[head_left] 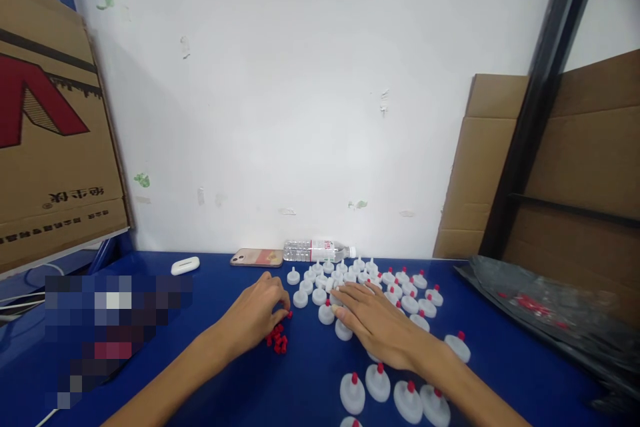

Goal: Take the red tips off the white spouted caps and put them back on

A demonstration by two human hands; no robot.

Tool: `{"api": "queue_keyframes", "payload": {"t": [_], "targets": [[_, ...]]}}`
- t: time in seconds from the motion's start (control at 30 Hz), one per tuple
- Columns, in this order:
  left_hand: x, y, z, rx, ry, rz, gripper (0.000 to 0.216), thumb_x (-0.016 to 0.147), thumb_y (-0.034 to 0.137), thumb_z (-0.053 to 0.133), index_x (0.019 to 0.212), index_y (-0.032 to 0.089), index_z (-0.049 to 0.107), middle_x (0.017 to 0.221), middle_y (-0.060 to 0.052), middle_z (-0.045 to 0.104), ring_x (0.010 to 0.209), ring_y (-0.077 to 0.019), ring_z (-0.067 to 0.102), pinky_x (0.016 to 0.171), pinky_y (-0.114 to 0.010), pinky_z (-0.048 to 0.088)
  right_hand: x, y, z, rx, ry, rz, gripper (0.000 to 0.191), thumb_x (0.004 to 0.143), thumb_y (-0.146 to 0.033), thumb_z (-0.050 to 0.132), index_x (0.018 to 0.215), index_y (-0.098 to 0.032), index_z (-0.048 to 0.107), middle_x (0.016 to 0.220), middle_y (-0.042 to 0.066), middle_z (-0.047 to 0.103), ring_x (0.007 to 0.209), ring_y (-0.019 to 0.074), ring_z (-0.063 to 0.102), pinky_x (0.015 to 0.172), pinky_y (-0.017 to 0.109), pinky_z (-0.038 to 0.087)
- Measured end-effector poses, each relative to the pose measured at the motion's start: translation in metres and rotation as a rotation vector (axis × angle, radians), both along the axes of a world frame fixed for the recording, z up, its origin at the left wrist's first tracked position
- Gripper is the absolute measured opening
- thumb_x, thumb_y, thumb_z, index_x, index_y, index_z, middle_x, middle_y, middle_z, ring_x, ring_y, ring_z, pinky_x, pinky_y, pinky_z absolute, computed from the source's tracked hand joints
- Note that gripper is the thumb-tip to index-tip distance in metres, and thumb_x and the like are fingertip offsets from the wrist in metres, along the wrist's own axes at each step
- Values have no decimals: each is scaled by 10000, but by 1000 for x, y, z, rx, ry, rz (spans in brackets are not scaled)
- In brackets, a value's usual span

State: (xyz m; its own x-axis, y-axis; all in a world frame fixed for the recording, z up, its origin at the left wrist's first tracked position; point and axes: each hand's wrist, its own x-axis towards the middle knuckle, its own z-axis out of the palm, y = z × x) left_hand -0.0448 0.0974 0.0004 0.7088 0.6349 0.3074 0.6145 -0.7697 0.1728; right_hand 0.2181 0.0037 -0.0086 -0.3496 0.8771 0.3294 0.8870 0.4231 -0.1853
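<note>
My left hand [264, 310] is curled in a pinch, with a small red cap [290, 314] at its fingertips. Just below those fingers lies a little pile of red caps [278, 340] on the blue table. Palm down, my right hand [377, 323] reaches over a group of white round nozzle lids [306, 285], its fingers stretched out and hiding some of them. Near its thumb is one white lid [343, 329], its top partly hidden. Many lids to the right and in front carry red tips, such as one red-tipped lid [353, 393]; those at the back left have bare white spouts.
Along the wall lie a clear water bottle [320, 251] and a phone [257, 257]. A white oval case [185, 265] sits farther left. At the right, a dark plastic bag [550, 310] holds red pieces. Cardboard [50, 147] stands at the left side.
</note>
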Motion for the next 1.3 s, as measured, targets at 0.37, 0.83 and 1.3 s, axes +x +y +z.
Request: {"api": "queue_keyframes", "payload": {"t": [0.37, 0.83, 1.3], "targets": [[7, -10, 4, 40, 3, 21, 119, 875, 100, 589, 898, 185, 669, 901, -54, 678, 907, -240, 608, 778, -329, 462, -11, -6, 24, 346, 245, 6, 199, 973, -371, 579, 1108, -242, 649, 1081, 60, 681, 963, 222, 651, 860, 385, 515], [28, -41, 3, 288, -398, -349, 202, 1006, 161, 494, 1124, 194, 655, 972, -68, 699, 846, -174, 621, 761, -303, 512, -17, -9, 17, 348, 86, 260, 77, 996, -267, 550, 1041, -229, 599, 1058, 41, 707, 1002, 171, 661, 820, 285, 541], [24, -36, 2, 321, -302, -241, 194, 1013, 201, 489, 1107, 209, 658, 976, -50, 694, 731, -144, 673, 633, -230, 482, -19, -12, 18, 339, 63, 257, 34, 994, -252, 543, 987, -224, 561, 1122, 51, 653, 937, 155, 655, 712, 257, 522]]}}
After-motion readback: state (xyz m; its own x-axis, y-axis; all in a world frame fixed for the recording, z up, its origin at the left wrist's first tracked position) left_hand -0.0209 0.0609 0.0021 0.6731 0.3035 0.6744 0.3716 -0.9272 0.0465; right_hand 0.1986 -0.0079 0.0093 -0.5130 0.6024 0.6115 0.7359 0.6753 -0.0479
